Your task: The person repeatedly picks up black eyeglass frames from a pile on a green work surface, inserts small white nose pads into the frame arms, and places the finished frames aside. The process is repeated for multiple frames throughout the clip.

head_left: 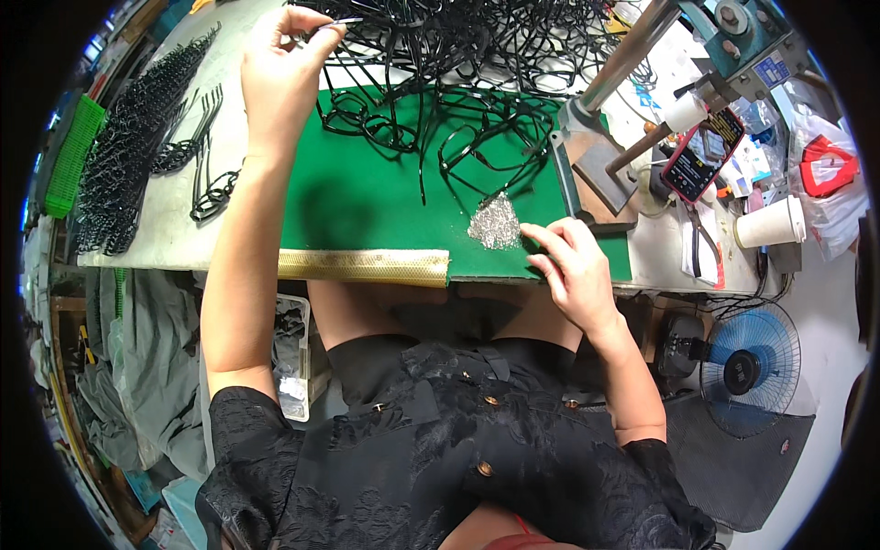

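Left Hand Pinched High, Right Hand Poised at the Glittering Pile

And there was the left hand (pixel 282 69), raised over the far left part of the bench, thumb and fingertips clamped on a slim, pale item (pixel 346 21)! A narrow sliver it was, catching the light at its tip, too small to tell more, and it stood out against the black heap beyond.

Down at the near edge, the right hand (pixel 579 270) came in with thumb and forefinger parted, a gap plain between them. The forefinger's tip sat right by the pile of tiny bits (pixel 495 223); whether it touched, one could not tell. What a pile, though: silvery, grainy, sparkling, broad at the base and narrowing away from the person, lying on the green mat (pixel 367 206) near its front edge.

Just past it, black eyeglass frames (pixel 449 46) crowded the back of the bench, glossy and slender, arms tangled every which way, a few spilling forward onto the green. More stood in a dense dark row (pixel 137 151) at the left. A gold, mesh-patterned roll (pixel 367 264) lined the front edge, while a bench press (pixel 596 179) loomed right of the mat's middle.
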A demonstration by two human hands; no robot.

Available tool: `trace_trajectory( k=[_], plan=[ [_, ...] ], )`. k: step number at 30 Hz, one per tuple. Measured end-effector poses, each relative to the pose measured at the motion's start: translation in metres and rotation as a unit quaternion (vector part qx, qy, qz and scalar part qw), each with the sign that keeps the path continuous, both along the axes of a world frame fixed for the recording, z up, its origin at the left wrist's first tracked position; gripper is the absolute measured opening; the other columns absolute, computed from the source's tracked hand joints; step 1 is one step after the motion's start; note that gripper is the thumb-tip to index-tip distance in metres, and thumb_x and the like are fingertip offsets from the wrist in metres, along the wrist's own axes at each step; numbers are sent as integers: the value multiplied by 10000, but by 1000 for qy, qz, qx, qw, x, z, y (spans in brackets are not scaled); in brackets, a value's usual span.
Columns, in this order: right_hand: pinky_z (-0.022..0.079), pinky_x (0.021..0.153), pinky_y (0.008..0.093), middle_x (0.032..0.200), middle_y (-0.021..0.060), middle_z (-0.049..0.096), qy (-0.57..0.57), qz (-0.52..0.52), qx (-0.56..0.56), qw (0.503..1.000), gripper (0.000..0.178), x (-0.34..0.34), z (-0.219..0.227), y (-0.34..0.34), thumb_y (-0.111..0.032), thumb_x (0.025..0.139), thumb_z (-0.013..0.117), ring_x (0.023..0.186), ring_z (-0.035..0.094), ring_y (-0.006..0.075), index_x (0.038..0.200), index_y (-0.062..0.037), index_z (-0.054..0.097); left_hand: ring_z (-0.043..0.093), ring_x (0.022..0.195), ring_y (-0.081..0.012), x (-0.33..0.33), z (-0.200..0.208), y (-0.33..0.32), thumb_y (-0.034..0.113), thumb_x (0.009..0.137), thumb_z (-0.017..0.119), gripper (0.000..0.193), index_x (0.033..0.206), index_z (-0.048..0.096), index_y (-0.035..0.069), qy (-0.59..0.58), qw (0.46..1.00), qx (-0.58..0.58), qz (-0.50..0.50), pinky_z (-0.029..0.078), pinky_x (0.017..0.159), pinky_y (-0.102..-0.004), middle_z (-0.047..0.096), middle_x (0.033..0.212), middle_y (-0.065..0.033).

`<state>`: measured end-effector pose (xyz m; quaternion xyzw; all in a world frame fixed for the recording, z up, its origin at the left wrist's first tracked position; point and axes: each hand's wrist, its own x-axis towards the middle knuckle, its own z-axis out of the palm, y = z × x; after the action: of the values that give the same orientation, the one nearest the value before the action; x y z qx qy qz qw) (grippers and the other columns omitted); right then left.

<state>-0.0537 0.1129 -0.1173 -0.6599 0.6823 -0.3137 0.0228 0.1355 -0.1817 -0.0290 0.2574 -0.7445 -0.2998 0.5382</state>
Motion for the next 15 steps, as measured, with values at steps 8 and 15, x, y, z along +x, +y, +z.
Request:
trace_trajectory(
  k=[8,15],
  plan=[
    [469,678,357,867,97,537,-4,4,1,1000,354,-3,-1,-2,-105,736,708,790,545,265,1080,-77,626,558,825,-85,0,12,-4,94,817,660,94,878,646,25,74,995,48,-50,416,791,-215,637,854,-18],
    [445,702,360,899,80,547,112,62,-23,991,387,-14,-4,13,-222,698,724,822,537,255,1052,-86,646,597,962,-163,13,27,0,60,894,549,165,1016,610,-32,202,972,47,-112,465,923,-335,628,1037,-107]
  ],
)
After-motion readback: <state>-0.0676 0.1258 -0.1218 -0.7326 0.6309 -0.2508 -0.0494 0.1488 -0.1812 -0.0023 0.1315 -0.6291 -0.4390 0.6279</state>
